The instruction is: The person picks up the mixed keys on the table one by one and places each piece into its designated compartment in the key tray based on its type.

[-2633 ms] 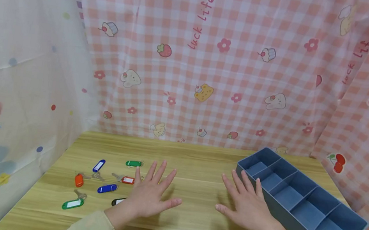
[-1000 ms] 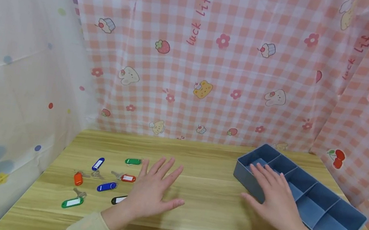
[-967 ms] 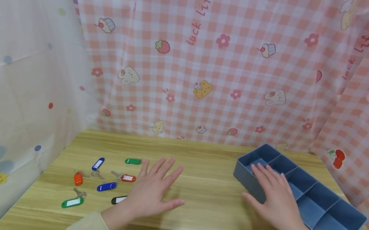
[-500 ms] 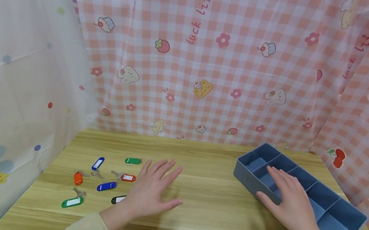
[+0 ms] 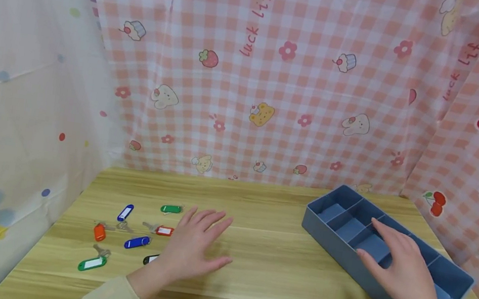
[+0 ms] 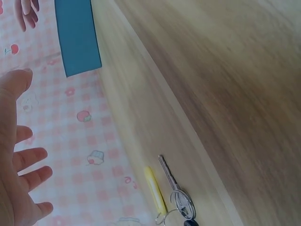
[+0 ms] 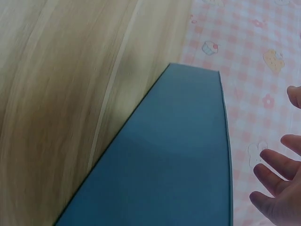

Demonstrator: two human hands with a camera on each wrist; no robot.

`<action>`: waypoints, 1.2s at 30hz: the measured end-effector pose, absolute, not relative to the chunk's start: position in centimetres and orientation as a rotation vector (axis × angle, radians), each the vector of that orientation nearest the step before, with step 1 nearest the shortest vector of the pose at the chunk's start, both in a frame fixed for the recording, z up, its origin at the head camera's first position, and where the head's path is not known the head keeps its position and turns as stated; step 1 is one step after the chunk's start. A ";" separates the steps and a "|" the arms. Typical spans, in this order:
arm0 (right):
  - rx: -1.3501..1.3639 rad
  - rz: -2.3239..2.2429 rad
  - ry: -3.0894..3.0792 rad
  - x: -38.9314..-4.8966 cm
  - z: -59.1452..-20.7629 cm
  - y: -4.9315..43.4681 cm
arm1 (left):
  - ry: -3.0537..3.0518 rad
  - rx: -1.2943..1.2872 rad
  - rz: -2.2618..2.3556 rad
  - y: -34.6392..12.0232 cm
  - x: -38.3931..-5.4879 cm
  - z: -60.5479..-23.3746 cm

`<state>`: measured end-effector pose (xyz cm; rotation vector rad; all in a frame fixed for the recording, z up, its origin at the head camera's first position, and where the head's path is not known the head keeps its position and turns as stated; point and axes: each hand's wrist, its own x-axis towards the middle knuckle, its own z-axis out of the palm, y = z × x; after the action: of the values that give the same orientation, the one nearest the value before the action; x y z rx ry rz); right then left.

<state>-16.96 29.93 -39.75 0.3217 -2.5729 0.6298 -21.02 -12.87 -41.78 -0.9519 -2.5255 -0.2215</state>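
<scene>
My left hand (image 5: 201, 238) lies flat on the wooden table (image 5: 267, 276), fingers spread and holding nothing. Just left of it lie several key tags, including a red tag (image 5: 163, 231), a blue tag (image 5: 136, 243) and a black tag (image 5: 150, 259) partly hidden by the hand. My right hand (image 5: 403, 272) reaches over the blue divided tray (image 5: 336, 245) with straight fingers above its middle compartments and the thumb at the near wall. In the left wrist view, the left hand (image 6: 19, 179) shows beside a key with a yellow tag (image 6: 155, 190). Only the right hand's fingers (image 7: 277, 188) and the tray's wall (image 7: 178, 165) appear in the right wrist view.
More tags lie at the left: a green tag (image 5: 172, 209), another blue tag (image 5: 125, 212), an orange tag (image 5: 99, 232) and a green tag (image 5: 91, 264). Patterned curtains (image 5: 274, 98) close in the table at the back and on both sides.
My right hand left the tabletop, went right and onto the tray, then slid along it toward its middle. The left hand stayed nearly still beside the tags.
</scene>
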 end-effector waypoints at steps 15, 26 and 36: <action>0.193 0.690 -2.546 -15.7 -39.5 33.2 | -2.447 -0.936 -0.283 -14.0 -21.7 -42.3; 0.079 0.669 -2.549 -15.0 -40.1 34.9 | -2.446 -0.918 -0.283 -15.1 -21.8 -42.4; 0.071 0.701 -2.490 -14.7 -40.1 36.5 | -2.450 -0.888 -0.262 -16.4 -22.1 -42.7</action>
<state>-14.67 36.53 -40.13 0.0706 -2.4899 0.7012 -22.08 -16.42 -42.72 -0.8877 -2.4501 -0.2625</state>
